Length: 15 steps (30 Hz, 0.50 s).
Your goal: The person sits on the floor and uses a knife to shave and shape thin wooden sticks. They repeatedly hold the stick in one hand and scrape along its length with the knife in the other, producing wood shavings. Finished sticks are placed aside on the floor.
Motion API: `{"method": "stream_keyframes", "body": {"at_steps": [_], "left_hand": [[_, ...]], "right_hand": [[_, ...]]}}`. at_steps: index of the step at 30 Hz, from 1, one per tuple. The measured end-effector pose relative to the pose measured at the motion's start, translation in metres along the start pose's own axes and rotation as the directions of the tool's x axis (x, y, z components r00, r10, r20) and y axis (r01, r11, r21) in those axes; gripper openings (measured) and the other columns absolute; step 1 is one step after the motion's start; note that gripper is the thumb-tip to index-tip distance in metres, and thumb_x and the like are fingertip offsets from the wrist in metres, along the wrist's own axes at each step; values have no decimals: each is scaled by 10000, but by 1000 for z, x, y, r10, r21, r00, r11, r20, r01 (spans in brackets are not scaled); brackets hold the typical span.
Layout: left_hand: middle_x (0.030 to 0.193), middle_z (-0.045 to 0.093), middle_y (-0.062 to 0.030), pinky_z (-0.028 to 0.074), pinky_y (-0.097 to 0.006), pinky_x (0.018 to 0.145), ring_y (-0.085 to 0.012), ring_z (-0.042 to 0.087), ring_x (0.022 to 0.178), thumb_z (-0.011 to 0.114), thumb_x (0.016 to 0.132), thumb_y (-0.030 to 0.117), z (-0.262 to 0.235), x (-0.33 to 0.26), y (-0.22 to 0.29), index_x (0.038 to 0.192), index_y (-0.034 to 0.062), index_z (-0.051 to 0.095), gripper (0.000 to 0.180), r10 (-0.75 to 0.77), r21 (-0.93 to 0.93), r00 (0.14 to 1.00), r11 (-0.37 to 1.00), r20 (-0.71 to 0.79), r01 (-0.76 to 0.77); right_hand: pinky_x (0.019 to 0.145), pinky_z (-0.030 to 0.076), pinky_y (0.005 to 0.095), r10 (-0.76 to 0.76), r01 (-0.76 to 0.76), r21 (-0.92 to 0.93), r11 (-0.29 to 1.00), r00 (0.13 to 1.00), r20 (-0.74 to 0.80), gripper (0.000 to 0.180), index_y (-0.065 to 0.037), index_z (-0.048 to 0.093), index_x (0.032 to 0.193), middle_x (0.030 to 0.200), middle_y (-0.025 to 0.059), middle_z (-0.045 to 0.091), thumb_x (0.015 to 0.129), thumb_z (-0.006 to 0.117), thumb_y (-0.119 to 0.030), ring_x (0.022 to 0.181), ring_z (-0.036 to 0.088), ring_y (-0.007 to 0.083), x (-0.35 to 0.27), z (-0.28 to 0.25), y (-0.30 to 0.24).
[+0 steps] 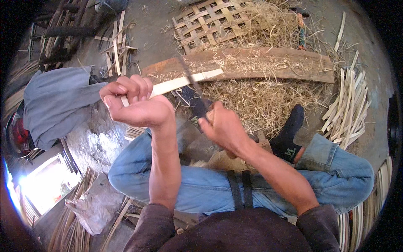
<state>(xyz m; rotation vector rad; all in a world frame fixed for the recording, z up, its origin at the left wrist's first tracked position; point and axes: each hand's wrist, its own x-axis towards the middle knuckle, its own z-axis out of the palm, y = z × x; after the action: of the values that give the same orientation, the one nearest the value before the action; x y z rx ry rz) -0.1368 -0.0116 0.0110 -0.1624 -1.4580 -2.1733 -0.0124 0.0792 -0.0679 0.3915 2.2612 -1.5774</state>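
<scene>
My left hand [138, 103] is closed around one end of a pale bamboo strip [180, 84]. The strip points to the right, and its far end reaches over a long wooden board [289, 63]. In my right hand [222, 124] is the handle of a knife [189, 75]. Its dark, narrow blade slants up and to the left, crossing in front of the strip; whether it touches the strip I cannot tell. Curly shavings lie on the board. My fingers hide most of the knife's handle and the near end of the strip.
Heaps of shavings [268, 105] lie around the board. Behind it is a woven lattice [210, 21]. Loose pale strips [346, 107] are piled at the right. A grey cloth [58, 105] and a plastic bag [96, 206] are at the left. My crossed legs sit close below my hands.
</scene>
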Motion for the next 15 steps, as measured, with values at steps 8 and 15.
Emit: {"method": "stream_keyframes", "body": {"at_steps": [8,15], "left_hand": [[531,263,11,153,-235,371,-69,193,411,347,864,147,-2,-1,-3,873,68,418,106,69,21,996,997,51,-70],[522,266,14,155,-238,374,-70,183,410,342,851,120,14,-7,5,872,56,409,96,48,-98,992,995,119,-36]], "right_hand": [[678,519,501,12,-10,-123,992,1000,13,341,72,493,953,757,277,633,881,565,-253,733,635,450,12,-9,15],[652,516,470,107,-118,-178,977,992,-70,399,113,502,987,710,256,618,896,546,-273,688,639,410,29,-25,85]]}}
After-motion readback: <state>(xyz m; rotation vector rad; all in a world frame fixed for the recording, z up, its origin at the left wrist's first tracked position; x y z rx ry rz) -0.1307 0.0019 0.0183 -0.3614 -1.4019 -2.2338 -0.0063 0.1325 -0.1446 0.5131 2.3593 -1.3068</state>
